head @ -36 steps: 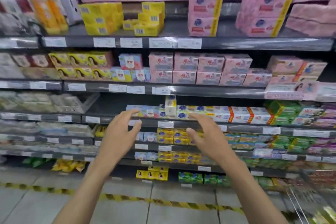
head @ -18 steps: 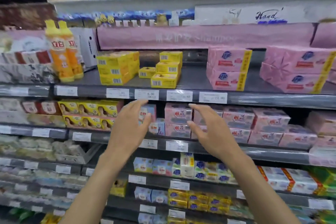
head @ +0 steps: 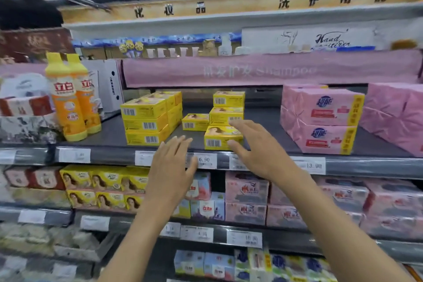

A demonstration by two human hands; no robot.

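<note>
Fingers point(head: 243, 125), both hands: straight, spread apart, holding nothing.

Right hand point(head: 263, 155): raised to the front edge of the upper shelf point(head: 112, 137), palm turned inward, thumb low. Its fingertips overlap the right end of the front yellow box point(head: 219, 138) in the view; whether they touch it cannot be told.

Left hand point(head: 170, 169): lower, in front of the price rail point(head: 114, 157). Its fingertips just reach the shelf's front edge, left of the same box and apart from it.

Front yellow box: lies flat at the front edge of the shelf, near its middle, barcode face outward. Its long axis runs left to right along that edge. It sits between the two hands, up and forward of both, and the right hand is the nearer.

Judgement: the reach is for this box. A grasp would likely close on its two short ends, the right hand arriving first and the left hand needing to travel up and to the right.

Behind it: a stack of two yellow boxes point(head: 227, 107), a single yellow box point(head: 195, 122) just left of that stack, and a larger block of yellow boxes point(head: 146, 121) further left.

Also on the shelf: orange bottles point(head: 68, 103) toward the left end, pink packs point(head: 320, 119) toward the right end.

Price tag point(head: 203, 160): on the rail below the box, partly covered by the left hand.
</note>
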